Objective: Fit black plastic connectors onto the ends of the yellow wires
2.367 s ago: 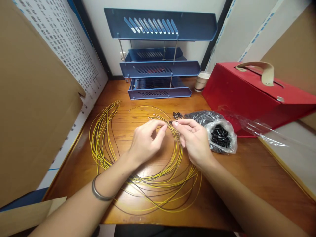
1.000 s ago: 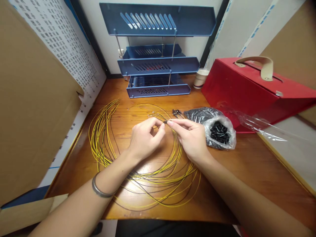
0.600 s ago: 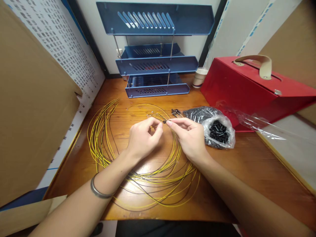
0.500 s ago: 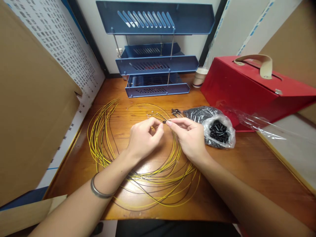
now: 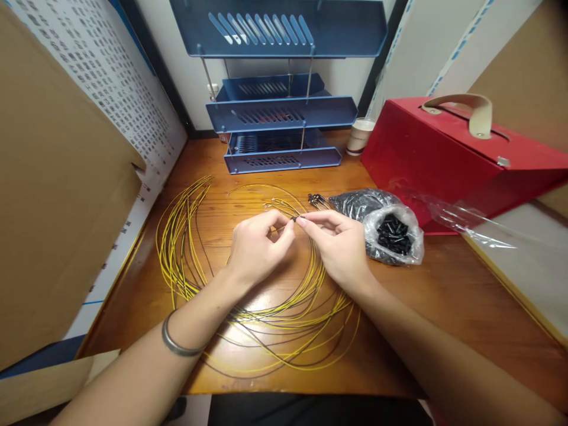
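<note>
above the middle of the wooden surface (image 5: 461,296), just over the looped yellow and black wires (image 5: 185,289), a small black piece (image 5: 293,219) is between the fingertips of two hands. the grip of the right hand (image 5: 342,241) is narrow: thumb and forefinger pinch this piece. the left hand (image 5: 261,244) also has its thumb and forefinger bent near together, beside the piece; a thin wire seems to pass there, but i cannot tell if it is pinched.

the piece should be very light and rather stiff, perhaps smooth enough to roll or slip, so holding its sides with the finger pads looks right. the wires look thin and springy; i would judge it better to take one close to its end, where it bends less, and not to kink it. to the right, near the right hand, similar black pieces (image 5: 393,235) fill an open plastic bag (image 5: 361,202), which will likely feel soft.
</note>
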`<state>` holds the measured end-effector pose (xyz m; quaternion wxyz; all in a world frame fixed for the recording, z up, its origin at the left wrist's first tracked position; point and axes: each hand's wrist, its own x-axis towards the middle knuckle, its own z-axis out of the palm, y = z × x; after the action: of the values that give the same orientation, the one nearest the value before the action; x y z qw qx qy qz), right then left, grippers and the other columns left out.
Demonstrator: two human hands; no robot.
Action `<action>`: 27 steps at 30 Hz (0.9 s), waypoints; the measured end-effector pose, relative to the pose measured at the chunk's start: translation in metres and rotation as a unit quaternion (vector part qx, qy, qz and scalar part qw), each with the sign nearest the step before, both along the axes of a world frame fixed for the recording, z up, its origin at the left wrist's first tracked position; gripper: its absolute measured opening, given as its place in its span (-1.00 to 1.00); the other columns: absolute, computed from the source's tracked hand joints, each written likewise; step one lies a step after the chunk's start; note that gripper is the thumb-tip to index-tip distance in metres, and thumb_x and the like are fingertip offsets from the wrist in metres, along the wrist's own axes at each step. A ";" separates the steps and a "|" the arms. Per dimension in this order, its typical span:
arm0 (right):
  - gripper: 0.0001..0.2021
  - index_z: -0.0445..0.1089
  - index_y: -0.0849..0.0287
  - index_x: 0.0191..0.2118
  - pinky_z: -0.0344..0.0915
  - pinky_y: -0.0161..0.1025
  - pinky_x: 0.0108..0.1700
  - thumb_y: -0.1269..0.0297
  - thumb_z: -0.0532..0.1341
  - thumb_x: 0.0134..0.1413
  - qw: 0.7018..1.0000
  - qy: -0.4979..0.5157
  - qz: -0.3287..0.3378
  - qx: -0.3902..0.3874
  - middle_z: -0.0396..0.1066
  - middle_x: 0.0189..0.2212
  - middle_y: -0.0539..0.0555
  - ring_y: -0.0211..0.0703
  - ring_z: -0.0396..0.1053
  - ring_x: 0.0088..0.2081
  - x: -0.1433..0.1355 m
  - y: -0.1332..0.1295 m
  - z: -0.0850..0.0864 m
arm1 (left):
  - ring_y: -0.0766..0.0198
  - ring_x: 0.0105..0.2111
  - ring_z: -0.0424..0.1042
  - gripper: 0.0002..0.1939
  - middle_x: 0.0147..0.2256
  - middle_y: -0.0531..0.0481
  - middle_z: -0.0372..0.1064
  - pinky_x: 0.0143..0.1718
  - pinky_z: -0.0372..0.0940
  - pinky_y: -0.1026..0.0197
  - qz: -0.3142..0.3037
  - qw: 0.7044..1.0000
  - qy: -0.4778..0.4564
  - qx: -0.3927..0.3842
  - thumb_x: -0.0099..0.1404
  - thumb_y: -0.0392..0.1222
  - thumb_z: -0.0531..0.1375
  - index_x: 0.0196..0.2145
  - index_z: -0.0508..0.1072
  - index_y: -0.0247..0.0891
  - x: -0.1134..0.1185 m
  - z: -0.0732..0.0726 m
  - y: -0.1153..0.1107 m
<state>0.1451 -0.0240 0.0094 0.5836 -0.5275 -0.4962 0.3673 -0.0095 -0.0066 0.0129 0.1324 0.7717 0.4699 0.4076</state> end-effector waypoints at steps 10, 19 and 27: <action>-0.88 0.60 0.16 -0.35 0.42 -0.20 -0.31 0.23 0.39 0.01 1.000 0.010 0.012 0.012 0.62 -0.35 0.11 -0.10 0.50 -0.31 0.000 -0.001 0.002 | 0.38 -0.57 0.32 -0.83 -0.49 0.07 0.50 -0.45 0.19 0.28 -0.012 1.000 0.003 -0.002 0.31 -0.19 0.21 -0.42 0.51 -0.25 0.001 0.000 -0.001; -0.87 0.59 0.17 -0.33 0.42 -0.20 -0.30 0.22 0.40 0.02 1.000 0.014 0.011 0.009 0.62 -0.33 0.11 -0.10 0.51 -0.30 0.002 0.001 0.000 | 0.38 -0.56 0.32 -0.82 -0.49 0.07 0.48 -0.46 0.17 0.28 -0.009 1.000 0.000 -0.005 0.34 -0.18 0.17 -0.39 0.49 -0.26 0.001 0.001 0.000; -0.87 0.59 0.16 -0.35 0.42 -0.20 -0.31 0.22 0.39 0.03 1.000 -0.003 0.003 0.013 0.61 -0.35 0.10 -0.10 0.50 -0.30 0.003 0.001 0.003 | 0.38 -0.56 0.31 -0.83 -0.49 0.07 0.48 -0.44 0.19 0.28 -0.015 1.000 0.001 -0.009 0.32 -0.19 0.17 -0.41 0.48 -0.25 0.001 0.001 -0.001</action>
<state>0.1479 -0.0231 0.0120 0.5876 -0.5195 -0.5045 0.3611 -0.0086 -0.0074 0.0139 0.1447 0.7779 0.4619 0.4008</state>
